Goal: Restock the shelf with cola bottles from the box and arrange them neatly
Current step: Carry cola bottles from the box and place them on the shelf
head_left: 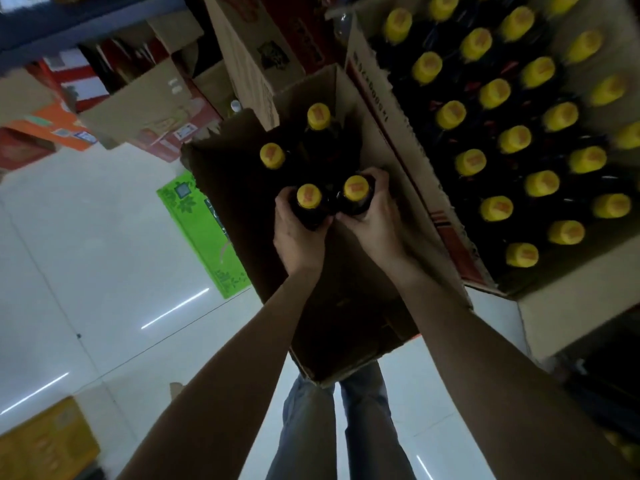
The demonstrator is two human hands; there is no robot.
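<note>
- Near left, a yellow crate [45,441] sits on the pale tiled floor [104,237], cut off by the frame edge.
- Far left, stacked cardboard and red cartons [138,109] crowd the floor's far side.
- A green carton [204,230] lies flat on the floor, just beside the left wall of the open box.
- The open cardboard box [346,306] stands in the middle; two dark cola bottles with yellow caps remain at its far end, one [272,155] to the left and one [318,116] farther back.
- The left hand [298,233] is curled round the shoulder of a cola bottle [309,196] inside the box.
- The right hand [372,220] is curled round a second bottle [356,188], which touches the first.
- Below the forearms, the person's legs in jeans [367,427] show near the box's near end.
- To the right, a larger tray carton [381,98] holds rows of yellow-capped bottles [512,140], packed close together.
</note>
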